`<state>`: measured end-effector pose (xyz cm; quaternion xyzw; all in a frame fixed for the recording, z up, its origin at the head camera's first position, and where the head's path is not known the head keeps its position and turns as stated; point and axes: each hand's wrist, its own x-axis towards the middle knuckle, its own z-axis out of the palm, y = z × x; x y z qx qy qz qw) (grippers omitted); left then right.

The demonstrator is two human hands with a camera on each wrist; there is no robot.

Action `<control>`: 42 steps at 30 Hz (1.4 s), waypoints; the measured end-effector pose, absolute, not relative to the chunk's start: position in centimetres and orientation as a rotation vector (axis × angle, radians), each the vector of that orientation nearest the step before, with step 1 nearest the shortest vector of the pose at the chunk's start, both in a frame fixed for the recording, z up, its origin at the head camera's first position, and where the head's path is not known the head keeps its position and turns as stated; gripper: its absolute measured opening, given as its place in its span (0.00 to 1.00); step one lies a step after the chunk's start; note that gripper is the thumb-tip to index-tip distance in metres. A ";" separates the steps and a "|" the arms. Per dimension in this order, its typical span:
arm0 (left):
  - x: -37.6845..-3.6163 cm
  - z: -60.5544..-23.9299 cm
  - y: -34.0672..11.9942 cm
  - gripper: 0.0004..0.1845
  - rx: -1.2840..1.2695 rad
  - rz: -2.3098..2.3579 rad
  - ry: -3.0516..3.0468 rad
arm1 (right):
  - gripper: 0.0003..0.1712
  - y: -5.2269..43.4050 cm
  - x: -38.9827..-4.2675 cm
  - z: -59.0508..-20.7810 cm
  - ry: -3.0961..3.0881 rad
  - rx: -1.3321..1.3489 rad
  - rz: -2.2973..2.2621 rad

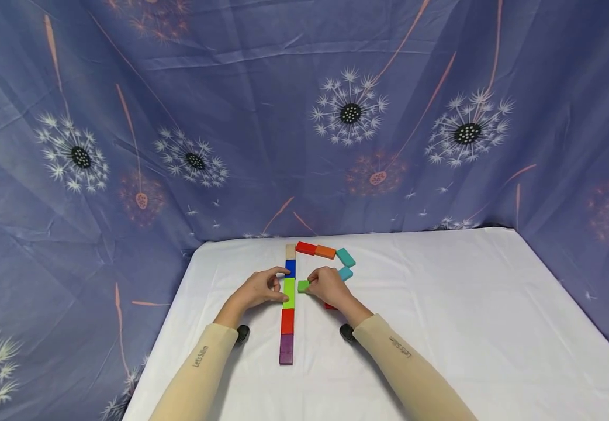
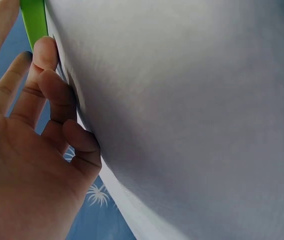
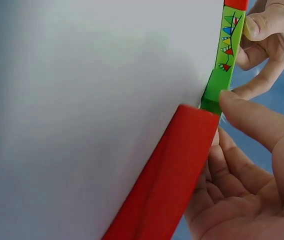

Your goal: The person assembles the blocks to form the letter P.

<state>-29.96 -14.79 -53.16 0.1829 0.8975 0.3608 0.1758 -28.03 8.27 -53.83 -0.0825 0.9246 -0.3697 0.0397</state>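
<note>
A straight column of blocks runs away from me: purple (image 1: 286,349), red (image 1: 287,321), lime green (image 1: 289,292), blue (image 1: 290,269) and plain wood (image 1: 290,251). My left hand (image 1: 259,288) lies beside its left side, thumb touching the lime block and index finger at the blue one. Flag bunting is printed on that lime block (image 3: 228,40) in the right wrist view. My right hand (image 1: 331,286) pinches a green block (image 1: 303,286), just right of the column in the head view. In the left wrist view, the left hand's other fingers (image 2: 62,95) curl loosely on the cloth.
From the column's far end, a red block (image 1: 306,248), an orange block (image 1: 325,252) and two turquoise blocks (image 1: 345,257) curve round to the right. Another red block (image 1: 330,306) lies partly under the right hand. A white cloth (image 1: 441,304) covers the table; a patterned curtain (image 1: 283,117) hangs behind.
</note>
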 end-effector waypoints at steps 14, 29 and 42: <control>-30.0 -53.2 -14.7 0.36 0.516 1.010 2.571 | 0.11 7.6 -28.1 -53.7 2.717 0.017 -1.327; -30.2 -53.1 -14.7 0.36 0.506 1.015 2.563 | 0.10 8.2 -27.9 -53.2 2.623 0.095 -1.467; -30.1 -53.5 -14.7 0.37 0.517 1.031 2.540 | 0.09 14.8 -24.9 -50.1 2.693 -0.047 -1.327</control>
